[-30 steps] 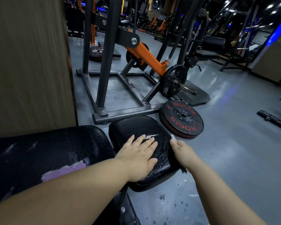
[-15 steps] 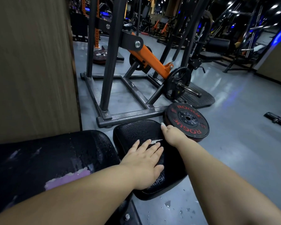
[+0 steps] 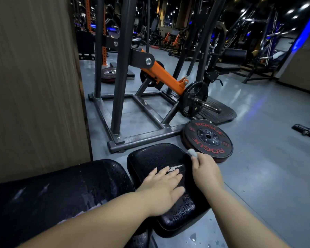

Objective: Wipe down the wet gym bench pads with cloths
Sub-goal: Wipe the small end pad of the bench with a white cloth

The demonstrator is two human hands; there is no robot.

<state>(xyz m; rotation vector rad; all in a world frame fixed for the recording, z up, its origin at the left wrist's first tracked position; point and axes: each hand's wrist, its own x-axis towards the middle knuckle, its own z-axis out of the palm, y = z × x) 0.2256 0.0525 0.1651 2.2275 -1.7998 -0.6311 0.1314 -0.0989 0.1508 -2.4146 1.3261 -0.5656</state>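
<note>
Head view. Entry one, the small bench pad (image 3: pixel 150 158): black, crackled cover, beaded with water. It is set low in the middle of the picture, just right of the large bench pad (image 3: pixel 70 194) and just in front of the machine frame (image 3: pixel 145 135). A pale tear (image 3: pixel 175 168) is noted near its centre.

Cloth (image 3: pixel 192 152): a small grey-white wad at the pad's far right edge. Whether it touches the cover cannot be told.

Right hand (image 3: pixel 207 172): its grip is closed in a fingertip pinch on the cloth.

Left hand (image 3: pixel 165 190): laid flat on the middle of the small pad, fingers straight and spread; its grip is open and nothing is held.

Step judged: the small pad is being wiped, at its far right corner. The near half glistens, so little is judged done. The large pad is wet too and is left to do.

Next move, as judged: the cloth is to be pressed down and drawn toward the near edge. The wad is small, so several passes are likely needed, and the left hand has to be lifted off the patch it covers.

Surroundings: a weight plate (image 3: pixel 208 138) lies flat on the floor (image 3: pixel 267 167) just beyond the right hand; water drops (image 3: pixel 193 237) by the pad's near edge; a wooden panel (image 3: pixel 34 86) at left.

Hidden or unclear: the cover under the left palm, most of the cloth inside the fingers, the bench support, and the large pad where it is cut off at left and below.
</note>
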